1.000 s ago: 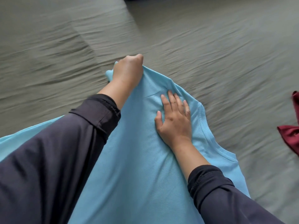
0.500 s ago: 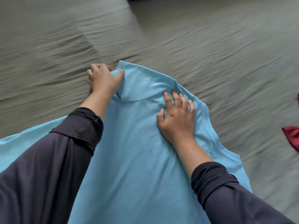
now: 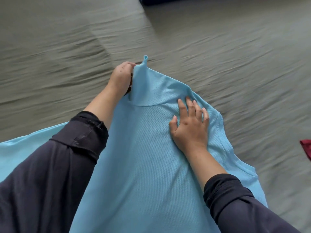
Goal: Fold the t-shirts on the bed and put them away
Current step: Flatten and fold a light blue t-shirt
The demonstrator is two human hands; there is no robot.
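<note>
No text, label, brand, number or sign can be read anywhere in view.

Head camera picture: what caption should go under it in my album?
Left hand pinches the blue t-shirt; right hand presses it flat.

The light blue t-shirt [image 3: 151, 165] is a matt knit cloth with fine ribs. The grey-green bed [image 3: 67, 47] sheet is matt, wrinkled cloth.

A home bedroom: a wide bed under a wrinkled grey-green sheet [image 3: 218, 47] fills the view, with a crumpled dark red garment [image 3: 306, 147] lying on it at its right edge.
</note>
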